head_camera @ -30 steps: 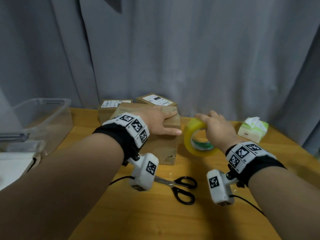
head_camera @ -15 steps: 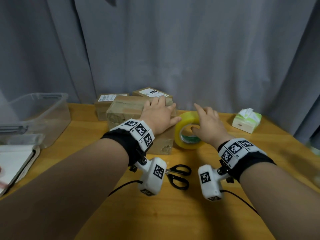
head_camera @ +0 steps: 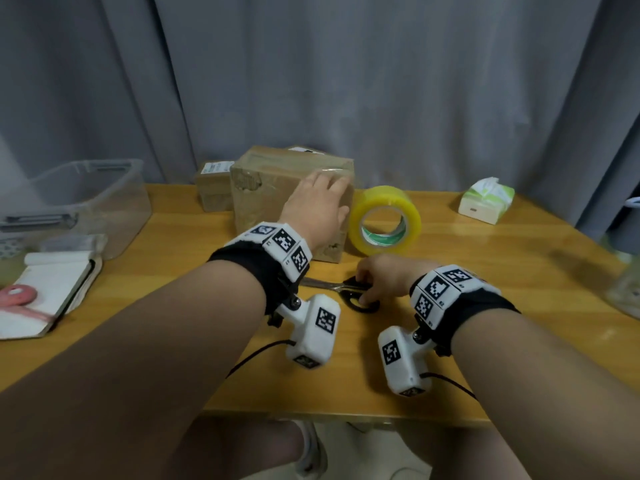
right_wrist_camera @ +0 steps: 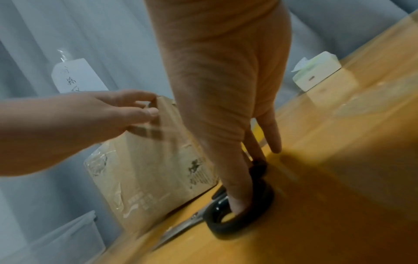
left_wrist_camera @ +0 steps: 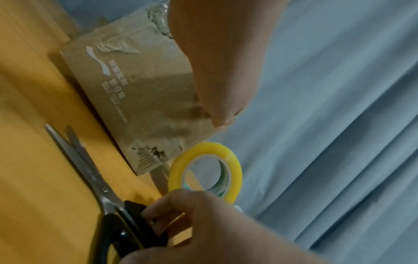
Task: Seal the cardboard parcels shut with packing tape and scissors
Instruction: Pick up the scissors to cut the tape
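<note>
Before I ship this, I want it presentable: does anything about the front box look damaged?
Yes. The front box has torn patches at its lower right corner and upper left face, exposing corrugation, with wrinkled old tape.

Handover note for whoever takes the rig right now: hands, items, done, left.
Left hand: flat on the front cardboard parcel, fingers at its right top edge, steadying it.
Right hand: on the table, fingers in the black handles of the scissors, which lie flat, not yet lifted.
Yellow tape roll: on edge just right of the parcel, unheld.
Two smaller parcels behind the front one.
Done: clear tape already lies along the front parcel's top.
Left, probably: cut the strip from the roll if it is still attached (not visible), press it down, then the other parcels.
</note>
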Tool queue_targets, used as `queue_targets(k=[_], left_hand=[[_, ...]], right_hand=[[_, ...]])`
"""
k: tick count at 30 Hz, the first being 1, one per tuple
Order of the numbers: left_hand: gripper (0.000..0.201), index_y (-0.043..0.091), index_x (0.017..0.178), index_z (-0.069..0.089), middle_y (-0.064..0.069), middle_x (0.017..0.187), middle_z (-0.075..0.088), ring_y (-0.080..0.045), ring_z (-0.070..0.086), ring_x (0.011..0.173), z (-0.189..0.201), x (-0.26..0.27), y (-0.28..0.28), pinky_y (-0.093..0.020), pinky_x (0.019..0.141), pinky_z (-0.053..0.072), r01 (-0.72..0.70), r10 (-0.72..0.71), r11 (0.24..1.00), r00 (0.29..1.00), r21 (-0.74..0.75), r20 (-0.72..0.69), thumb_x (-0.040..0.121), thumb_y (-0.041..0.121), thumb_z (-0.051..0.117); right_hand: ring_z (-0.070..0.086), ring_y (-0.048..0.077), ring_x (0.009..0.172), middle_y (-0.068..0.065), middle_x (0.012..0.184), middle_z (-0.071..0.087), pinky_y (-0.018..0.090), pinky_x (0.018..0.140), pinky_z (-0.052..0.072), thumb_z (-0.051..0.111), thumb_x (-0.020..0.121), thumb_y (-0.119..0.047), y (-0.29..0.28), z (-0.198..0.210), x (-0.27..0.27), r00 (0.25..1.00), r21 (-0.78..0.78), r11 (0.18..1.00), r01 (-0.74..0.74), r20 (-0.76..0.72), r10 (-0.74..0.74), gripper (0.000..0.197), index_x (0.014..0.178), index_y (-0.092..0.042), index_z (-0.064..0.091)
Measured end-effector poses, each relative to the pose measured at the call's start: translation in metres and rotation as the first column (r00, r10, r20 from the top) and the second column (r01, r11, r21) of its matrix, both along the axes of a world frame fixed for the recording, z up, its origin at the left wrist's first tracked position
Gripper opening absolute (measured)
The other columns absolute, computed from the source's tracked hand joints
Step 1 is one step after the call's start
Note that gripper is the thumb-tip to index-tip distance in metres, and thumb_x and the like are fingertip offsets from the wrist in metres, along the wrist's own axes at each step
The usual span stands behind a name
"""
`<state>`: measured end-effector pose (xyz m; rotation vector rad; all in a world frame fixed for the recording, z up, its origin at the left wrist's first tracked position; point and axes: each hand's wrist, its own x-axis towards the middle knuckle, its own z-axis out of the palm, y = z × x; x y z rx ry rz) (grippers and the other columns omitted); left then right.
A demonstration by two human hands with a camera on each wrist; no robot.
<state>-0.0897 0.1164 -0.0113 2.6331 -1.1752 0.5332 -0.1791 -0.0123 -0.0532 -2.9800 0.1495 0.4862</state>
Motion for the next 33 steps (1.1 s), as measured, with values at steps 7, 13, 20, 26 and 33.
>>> queue_targets(k=[7,13,20,26,33], left_hand=[[0.042,0.017,0.138,0.041,-0.010,0.137,0.044,-0.029,0.037,0.129,0.019,0.009,0.017,-0.036,0.107,0.028,0.028,-0.038,0.998,0.980,-0.059,-0.194,0.098,0.029,0.046],[0.041,0.017,0.136,0.043,-0.006,0.132,0.053,-0.026,0.045,0.124,0.027,0.018,0.020,-0.033,0.102,0.032,0.080,-0.087,0.996,0.976,-0.044,-0.200,0.098,0.033,0.045],[0.066,0.035,0.140,0.036,-0.015,0.140,0.033,-0.039,0.032,0.126,0.028,0.011,-0.007,-0.056,0.105,0.031,-0.175,0.196,0.974,0.970,0.144,-0.147,0.086,0.072,0.030],[0.047,0.028,0.133,0.035,-0.016,0.127,0.051,-0.037,0.045,0.121,0.020,0.016,-0.027,-0.060,0.105,0.022,-0.227,0.230,0.973,0.971,0.052,-0.067,0.092,0.050,0.042],[0.048,0.024,0.130,0.043,-0.004,0.125,0.056,-0.029,0.052,0.112,0.013,0.025,0.002,-0.042,0.096,0.033,-0.133,0.130,0.991,0.988,0.030,0.089,0.090,0.051,0.042]], right_hand=[[0.056,0.019,0.086,0.001,0.100,0.058,0.025,0.063,0.044,0.070,0.081,-0.024,-0.023,0.021,-0.021,0.986,0.004,0.996,0.086,0.142,-0.086,0.034,0.110,-0.016,0.054],[0.058,0.020,0.079,0.002,0.089,0.062,0.012,0.062,0.045,0.072,0.081,-0.011,-0.057,0.056,-0.034,0.853,0.390,0.918,0.079,0.451,-0.265,0.028,0.098,-0.013,0.050],[0.056,0.016,0.089,0.001,0.096,0.061,0.020,0.072,0.038,0.066,0.090,-0.025,-0.059,0.064,-0.011,0.613,0.560,0.823,0.095,0.619,-0.491,0.029,0.113,-0.008,0.058],[0.050,0.019,0.090,0.004,0.097,0.055,0.025,0.073,0.035,0.058,0.093,-0.041,-0.071,0.065,0.019,0.681,0.520,0.829,0.205,0.533,-0.502,0.044,0.118,-0.006,0.053],[0.050,0.014,0.080,-0.005,0.080,0.052,0.017,0.058,0.034,0.056,0.094,-0.042,-0.074,0.070,0.032,0.747,0.558,0.822,0.111,0.499,-0.439,0.031,0.104,-0.013,0.051]])
